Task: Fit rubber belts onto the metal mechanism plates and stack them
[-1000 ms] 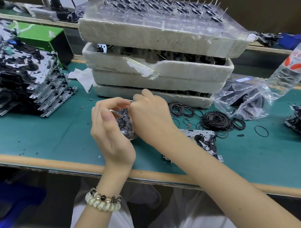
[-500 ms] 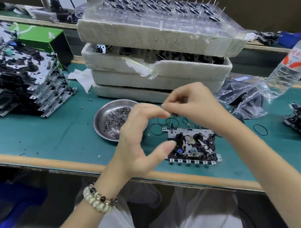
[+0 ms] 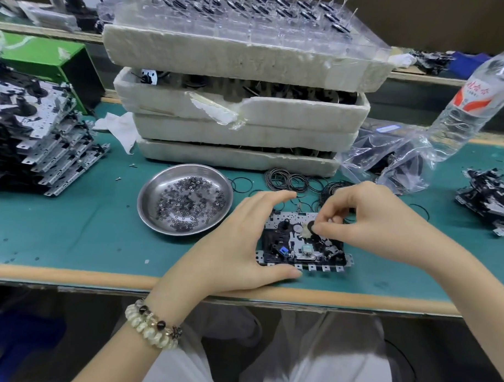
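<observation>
Item: plate, lower centre, flat on the table.
Left hand: thumb and forefinger spread wide, gripping the near and far edges, likely to steady it.
Right hand: fingertips pinched at the black wheel; whether they hold a belt cannot be told.
Spare belts: just behind.

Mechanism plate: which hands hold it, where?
Left hand grips the mechanism plate at its left end, thumb at near edge, forefinger at far edge. Right hand pinches at its black pulley; contents unclear.
</observation>
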`<state>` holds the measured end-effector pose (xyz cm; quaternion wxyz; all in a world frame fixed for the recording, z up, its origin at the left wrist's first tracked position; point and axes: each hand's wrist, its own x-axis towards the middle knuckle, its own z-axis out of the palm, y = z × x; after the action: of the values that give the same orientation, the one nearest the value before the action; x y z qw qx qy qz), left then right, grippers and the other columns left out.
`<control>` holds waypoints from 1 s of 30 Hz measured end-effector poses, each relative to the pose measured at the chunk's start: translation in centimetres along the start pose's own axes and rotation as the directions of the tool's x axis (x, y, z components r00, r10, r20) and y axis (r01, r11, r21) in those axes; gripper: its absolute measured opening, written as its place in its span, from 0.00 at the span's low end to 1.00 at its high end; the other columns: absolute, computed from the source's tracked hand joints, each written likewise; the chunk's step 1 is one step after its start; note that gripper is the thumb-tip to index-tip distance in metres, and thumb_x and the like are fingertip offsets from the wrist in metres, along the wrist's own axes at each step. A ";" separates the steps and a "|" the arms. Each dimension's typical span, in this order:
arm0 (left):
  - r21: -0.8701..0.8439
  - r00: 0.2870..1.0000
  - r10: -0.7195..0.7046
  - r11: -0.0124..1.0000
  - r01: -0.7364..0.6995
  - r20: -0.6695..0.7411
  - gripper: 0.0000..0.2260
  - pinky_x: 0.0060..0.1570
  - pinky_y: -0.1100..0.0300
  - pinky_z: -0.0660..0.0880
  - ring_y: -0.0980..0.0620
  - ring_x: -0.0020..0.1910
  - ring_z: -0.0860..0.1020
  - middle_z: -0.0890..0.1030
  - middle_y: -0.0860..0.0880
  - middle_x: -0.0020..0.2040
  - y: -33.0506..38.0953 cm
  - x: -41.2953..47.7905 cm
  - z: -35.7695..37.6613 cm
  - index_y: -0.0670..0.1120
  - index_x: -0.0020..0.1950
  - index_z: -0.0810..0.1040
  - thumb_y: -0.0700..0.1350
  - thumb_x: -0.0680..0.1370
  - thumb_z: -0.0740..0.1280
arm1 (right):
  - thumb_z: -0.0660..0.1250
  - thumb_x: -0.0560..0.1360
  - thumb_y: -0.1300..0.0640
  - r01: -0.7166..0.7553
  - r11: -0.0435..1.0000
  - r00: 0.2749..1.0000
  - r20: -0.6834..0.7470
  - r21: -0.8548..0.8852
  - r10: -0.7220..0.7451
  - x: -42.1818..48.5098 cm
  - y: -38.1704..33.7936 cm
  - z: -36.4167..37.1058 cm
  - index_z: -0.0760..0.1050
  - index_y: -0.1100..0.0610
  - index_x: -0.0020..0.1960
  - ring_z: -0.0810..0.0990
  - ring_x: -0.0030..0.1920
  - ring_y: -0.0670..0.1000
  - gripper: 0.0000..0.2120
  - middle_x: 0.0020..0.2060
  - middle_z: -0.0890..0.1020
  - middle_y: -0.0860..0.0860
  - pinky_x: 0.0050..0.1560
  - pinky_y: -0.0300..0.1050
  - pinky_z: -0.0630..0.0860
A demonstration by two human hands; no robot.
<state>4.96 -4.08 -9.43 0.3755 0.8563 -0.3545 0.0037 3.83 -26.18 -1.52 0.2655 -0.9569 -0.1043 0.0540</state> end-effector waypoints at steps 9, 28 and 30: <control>0.023 1.000 -0.029 0.999 0.028 0.011 0.42 0.74 0.59 0.63 0.63 0.74 0.62 0.64 0.62 0.73 0.3 0.0 -0.1 0.57 0.78 0.59 0.63 0.70 0.76 | 0.73 0.68 0.52 -0.004 0.991 1.000 -0.002 -0.131 0.004 -1.0 0.3 -0.3 0.81 0.46 0.32 0.79 0.36 0.45 0.07 0.31 0.81 0.47 0.41 0.41 0.75; 0.043 1.000 -0.002 0.999 0.002 0.009 0.39 0.72 0.63 0.63 0.61 0.73 0.65 0.67 0.61 0.70 0.4 0.0 -0.3 0.55 0.76 0.64 0.62 0.70 0.76 | 0.76 0.67 0.51 -0.068 0.992 0.994 0.084 -0.105 0.077 -0.5 -0.2 -0.9 0.80 0.44 0.28 0.74 0.28 0.38 0.10 0.25 0.79 0.40 0.32 0.29 0.69; 0.045 1.000 0.002 0.999 -0.002 0.008 0.38 0.71 0.63 0.63 0.62 0.72 0.65 0.67 0.60 0.70 0.4 0.1 -0.3 0.55 0.75 0.64 0.62 0.70 0.76 | 0.76 0.67 0.51 -0.072 0.992 0.992 0.097 -0.107 0.082 -0.4 -0.3 -0.9 0.80 0.45 0.28 0.74 0.28 0.38 0.10 0.24 0.78 0.39 0.31 0.28 0.68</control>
<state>4.85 -4.14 -8.99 0.3548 0.8642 -0.3567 0.0087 3.58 -26.47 -0.53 0.2078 -0.9687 -0.0834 0.1074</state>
